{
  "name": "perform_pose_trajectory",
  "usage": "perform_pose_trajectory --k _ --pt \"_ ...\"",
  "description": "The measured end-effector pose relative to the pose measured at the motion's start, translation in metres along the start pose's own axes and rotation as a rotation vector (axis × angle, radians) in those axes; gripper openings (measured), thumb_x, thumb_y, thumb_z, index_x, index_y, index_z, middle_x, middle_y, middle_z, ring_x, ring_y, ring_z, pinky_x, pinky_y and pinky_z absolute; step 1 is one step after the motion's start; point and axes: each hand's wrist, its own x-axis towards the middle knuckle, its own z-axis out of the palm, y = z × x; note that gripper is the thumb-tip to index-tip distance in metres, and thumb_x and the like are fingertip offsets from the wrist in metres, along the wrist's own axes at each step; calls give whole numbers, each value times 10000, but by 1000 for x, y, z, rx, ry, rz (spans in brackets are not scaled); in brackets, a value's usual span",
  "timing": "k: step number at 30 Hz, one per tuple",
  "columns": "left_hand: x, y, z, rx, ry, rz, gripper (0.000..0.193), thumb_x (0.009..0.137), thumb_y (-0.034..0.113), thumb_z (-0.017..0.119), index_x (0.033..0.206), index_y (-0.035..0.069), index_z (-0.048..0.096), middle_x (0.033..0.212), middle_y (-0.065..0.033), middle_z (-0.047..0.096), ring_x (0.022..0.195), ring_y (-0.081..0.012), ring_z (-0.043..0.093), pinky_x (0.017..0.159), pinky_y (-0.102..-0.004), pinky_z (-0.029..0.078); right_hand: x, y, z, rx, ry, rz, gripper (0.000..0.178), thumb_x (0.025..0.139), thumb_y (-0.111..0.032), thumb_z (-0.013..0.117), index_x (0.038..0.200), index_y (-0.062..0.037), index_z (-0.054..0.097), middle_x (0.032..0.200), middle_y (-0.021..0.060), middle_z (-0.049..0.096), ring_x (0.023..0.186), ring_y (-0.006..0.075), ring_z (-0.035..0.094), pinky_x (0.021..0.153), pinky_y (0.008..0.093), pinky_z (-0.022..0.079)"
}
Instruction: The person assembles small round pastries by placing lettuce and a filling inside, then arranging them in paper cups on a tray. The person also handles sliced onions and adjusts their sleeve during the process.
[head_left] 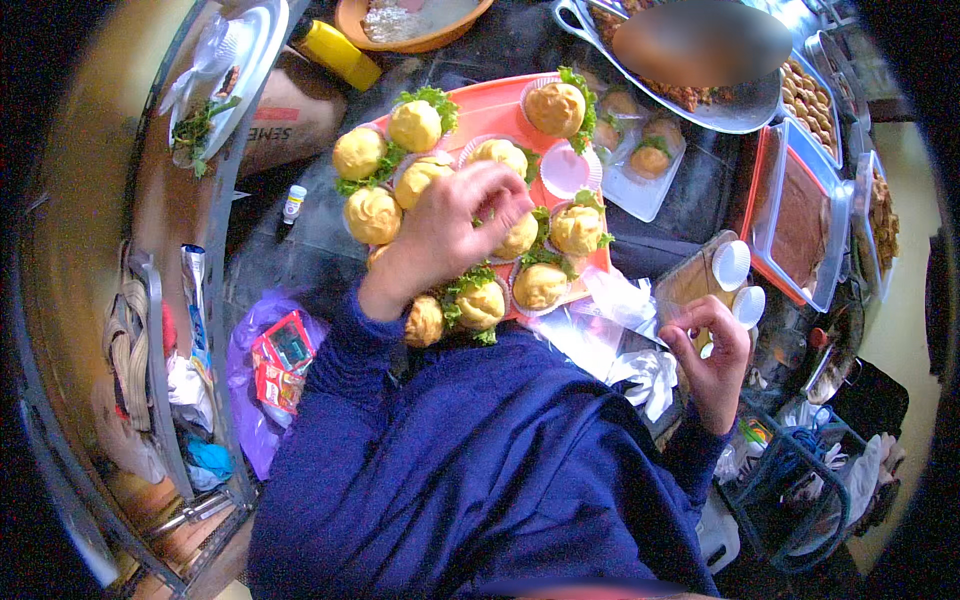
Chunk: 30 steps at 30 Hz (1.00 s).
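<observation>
Golden cream puffs (557,109) sit in white paper cups with green lettuce (430,100) on an orange-pink tray (490,100). My left hand (460,225) hangs over the middle of the tray, its fingers curled inward close to a puff (516,236). Whatever those fingertips grip, if anything, is hidden. One paper cup (570,172) on the tray's right side holds no puff. At the right, my right hand (712,350) has thumb and fingers drawn together, and what lies between them is too small to make out. Stacked paper cups (731,264) in clear packaging lie just beyond it.
A large pan of chopped filling (700,98) stands at the far right, beside a small white tray with puffs (645,185). Right of these is a clear lidded container (800,220). Crumpled plastic (640,380) lies near my right hand. An orange bowl (415,40) stands at the back.
</observation>
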Motion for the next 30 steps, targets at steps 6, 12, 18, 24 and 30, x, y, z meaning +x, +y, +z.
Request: perform_pose_trajectory --k 6,12,18,24,30 --pt "20 -25 -1 56 -23 17 182 917 213 620 937 34 640 834 -89 646 611 -167 583 568 -314 452 -1 10 8 -8 39 -23 151 730 -51 772 779 -37 630 748 31 606 666 129 512 595 262 379" --pt "22 -24 -1 61 -67 20 183 915 211 624 948 31 641 834 -84 640 633 -159 590 576 -310 449 -1 10 8 7 57 5 148 735 -45 767 780 -34 626 743 31 600 658 133 516 599 261 392" --pt "19 -8 -15 198 78 217 165 910 187 622 985 43 650 917 -104 641 793 -205 621 689 -314 474 8 -6 5 -17 -12 -28 158 725 -43 775 787 -31 630 745 39 607 667 144 550 607 267 425" --pt "29 -38 -78 365 287 89 231 903 199 610 1070 41 632 992 -147 638 944 -338 618 847 -399 486 25 -22 8 -62 -63 -125 180 722 -65 788 790 -26 626 751 60 611 680 172 581 619 288 455" --pt "45 -79 -96 363 67 -52 444 886 274 648 1245 32 552 1108 -185 640 1007 -322 638 859 -400 506 29 -23 17 -61 -88 -93 184 730 -66 780 803 -20 618 739 70 597 679 183 587 628 294 464"
